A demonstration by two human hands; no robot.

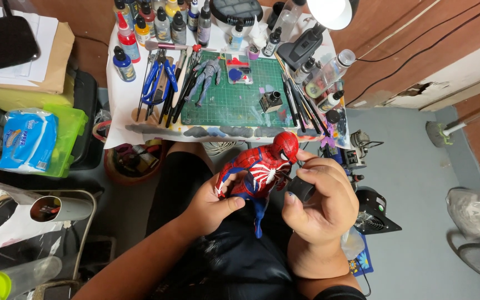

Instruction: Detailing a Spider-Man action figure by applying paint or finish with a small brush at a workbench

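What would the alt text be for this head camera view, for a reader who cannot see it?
A person's left hand holds a red and blue action figure over their lap, while the right hand has its grip on a small dark cylindrical tool beside it. Beyond stands a small table with a green cutting mat, a grey figure, paint bottles and brushes.

Head camera, looking steeply down, near hands (pixel 268 203).
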